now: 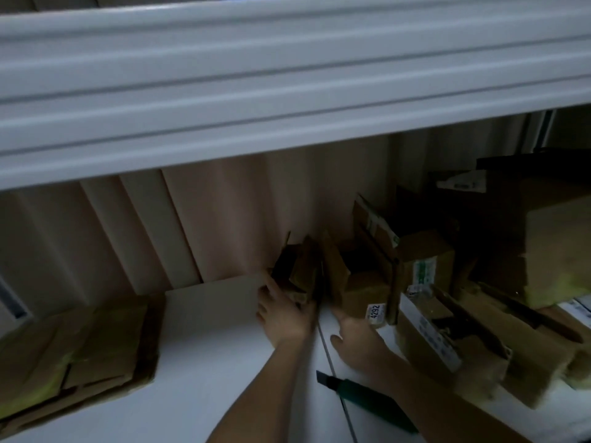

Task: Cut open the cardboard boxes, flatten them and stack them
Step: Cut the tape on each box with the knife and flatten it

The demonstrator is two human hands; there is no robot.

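Both forearms are bare, with no sleeves in view. The left hand (283, 314) and right hand (358, 342) wear no gloves.

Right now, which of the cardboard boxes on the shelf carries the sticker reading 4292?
The small open box just beyond the right hand, its white 4292 sticker on the near corner. The other boxes to its right show green-printed labels instead.
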